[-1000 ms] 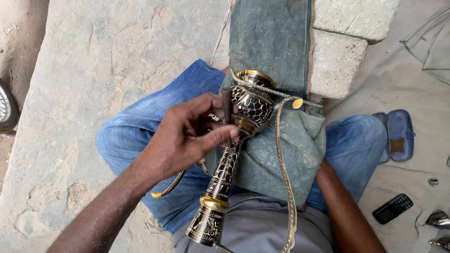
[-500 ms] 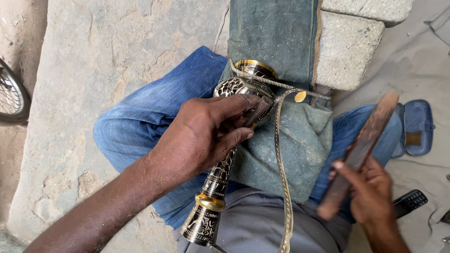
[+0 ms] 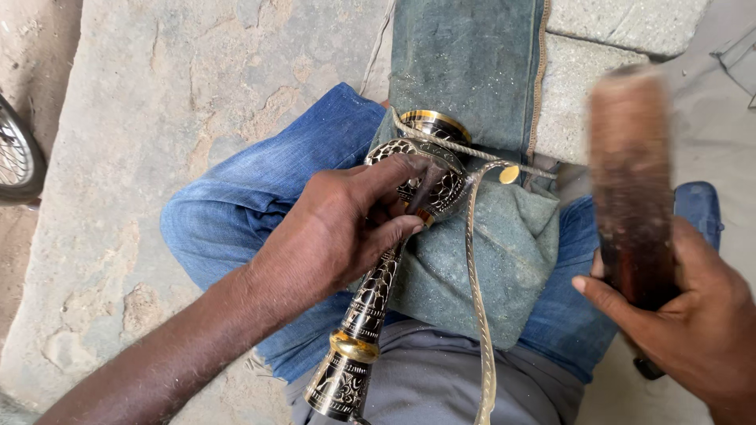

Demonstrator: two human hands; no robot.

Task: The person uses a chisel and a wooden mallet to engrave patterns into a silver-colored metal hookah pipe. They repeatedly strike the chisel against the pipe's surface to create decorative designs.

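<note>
The black and gold engraved metal vase (image 3: 378, 291) lies on a grey-green cloth (image 3: 504, 252) over the person's lap. The left hand (image 3: 339, 228) rests on its bulb, fingers (image 3: 394, 169) closed around a thin tool. The right hand (image 3: 693, 315), raised beside the knee, grips a blurred wooden mallet (image 3: 634, 181).

Wooden mallet (image 3: 632, 181): motion-blurred, top edge and grain not readable; lower end hidden inside right hand (image 3: 693, 323). Right hand cut off by bottom and right frame edges. Left hand (image 3: 339, 228) covers mid-section of brass vase (image 3: 370, 315); small tool (image 3: 419, 189) between its fingers mostly hidden, type can't be told. Vase base partly cut by bottom edge. Wheel (image 3: 17, 153) cut by left edge, only rim and spokes show. Dark object (image 3: 647, 367) under right hand too hidden to ID.
</note>
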